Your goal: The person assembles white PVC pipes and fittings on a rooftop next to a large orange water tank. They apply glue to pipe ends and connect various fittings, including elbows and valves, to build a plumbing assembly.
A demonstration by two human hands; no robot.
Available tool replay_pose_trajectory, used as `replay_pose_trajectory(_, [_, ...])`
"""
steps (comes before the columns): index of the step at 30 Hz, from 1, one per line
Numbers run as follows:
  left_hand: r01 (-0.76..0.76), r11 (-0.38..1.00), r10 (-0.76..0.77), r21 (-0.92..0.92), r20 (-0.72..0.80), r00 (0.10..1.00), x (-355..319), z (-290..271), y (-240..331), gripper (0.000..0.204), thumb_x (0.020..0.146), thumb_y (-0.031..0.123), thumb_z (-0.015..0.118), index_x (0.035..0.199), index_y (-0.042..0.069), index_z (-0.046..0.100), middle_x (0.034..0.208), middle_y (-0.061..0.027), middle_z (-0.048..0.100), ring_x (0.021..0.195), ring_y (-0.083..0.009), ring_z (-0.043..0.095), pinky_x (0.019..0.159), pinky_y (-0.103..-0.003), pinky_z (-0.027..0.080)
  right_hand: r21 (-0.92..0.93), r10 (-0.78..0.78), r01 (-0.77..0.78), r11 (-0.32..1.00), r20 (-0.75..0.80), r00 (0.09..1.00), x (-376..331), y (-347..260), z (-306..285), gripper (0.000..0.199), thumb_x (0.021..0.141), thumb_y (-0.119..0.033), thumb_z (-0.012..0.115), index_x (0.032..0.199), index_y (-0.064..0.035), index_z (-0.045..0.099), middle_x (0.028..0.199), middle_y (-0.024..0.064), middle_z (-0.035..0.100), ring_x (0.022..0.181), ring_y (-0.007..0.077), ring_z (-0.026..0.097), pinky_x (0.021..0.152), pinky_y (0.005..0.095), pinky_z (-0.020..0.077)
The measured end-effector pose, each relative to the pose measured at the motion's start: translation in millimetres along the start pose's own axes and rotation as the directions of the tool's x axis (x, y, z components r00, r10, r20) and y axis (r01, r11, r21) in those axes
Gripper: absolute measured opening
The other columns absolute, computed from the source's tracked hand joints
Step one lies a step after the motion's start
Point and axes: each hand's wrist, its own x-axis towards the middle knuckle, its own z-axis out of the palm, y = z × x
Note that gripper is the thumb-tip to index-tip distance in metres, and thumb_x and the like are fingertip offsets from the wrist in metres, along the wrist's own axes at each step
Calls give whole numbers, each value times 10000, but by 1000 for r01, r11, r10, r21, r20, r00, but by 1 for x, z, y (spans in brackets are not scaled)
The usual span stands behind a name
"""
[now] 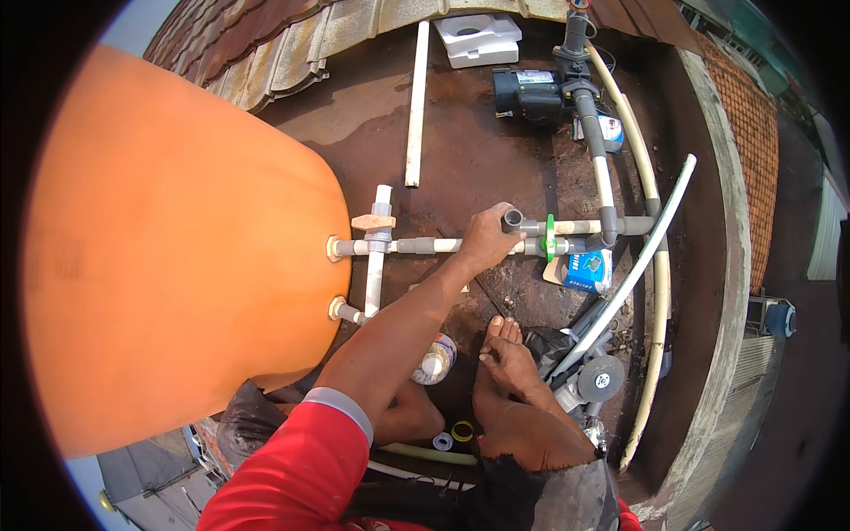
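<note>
My left hand [487,241] is closed around a grey PVC pipe fitting [512,219] whose round opening points up. This fitting sits at the end of a pipe line beside a valve with a green handle [550,237]. Below it runs the white and grey pipe [450,245] from the orange tank [186,257]. On that line near the tank stands a valve with a tan handle [374,222]. My right hand [513,365] rests by my bare foot [503,331], fingers curled together; whatever they may hold is hidden.
An angle grinder [595,382] lies right of my leg, beside a loose white pipe [633,270]. A blue box [586,270], a white tub [436,361] and tape rolls [462,431] are nearby. Farther off stand a water pump [531,96] and white foam packaging [478,40]. A low wall [722,265] edges the right.
</note>
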Motion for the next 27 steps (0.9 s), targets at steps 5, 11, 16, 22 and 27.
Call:
replay_pose_trajectory(5, [24,999,-23,-25,14,1000,1,2,-1,328,868,184,881,1122,44,728,1018,-169,791,976,-369,768,880,-464,586,64,34,-41,997,98,995,6,-10,-14,383,926,-264,818,1221,-38,729,1356,397,633,1371,592,543,1173,571,475])
replay_pose_trajectory(11, [16,1000,-16,-2,26,1000,6,5,-4,330,885,175,872,1164,53,745,1050,-129,783,977,-275,746,910,-416,572,50,57,-60,997,49,997,5,-16,-21,326,927,-264,818,1152,-43,736,1181,327,715,1194,525,665,1053,549,542])
replay_pose_trajectory(16, [52,999,-52,-8,-12,999,-3,-10,1,334,905,185,850,1182,44,729,1055,-141,775,971,-269,741,906,-404,569,76,186,-196,978,117,976,0,-41,-65,246,933,-249,798,1056,-37,777,992,226,773,978,439,746,906,530,572])
replay_pose_trajectory(22, [59,996,-56,-66,57,997,-39,-50,34,321,929,196,834,1175,35,704,1036,-110,741,978,-204,676,908,-375,536,108,187,-167,980,-205,961,10,-53,-120,156,943,-164,818,973,-19,769,885,192,767,819,346,753,763,439,577])
replay_pose_trajectory(27, [83,977,-59,-199,122,991,-95,-85,55,298,954,200,821,1169,35,697,1029,-64,705,976,-149,612,916,-348,509,330,266,-177,927,-248,932,18,-81,-175,137,958,-123,794,994,9,786,745,110,744,685,189,700,682,363,551])
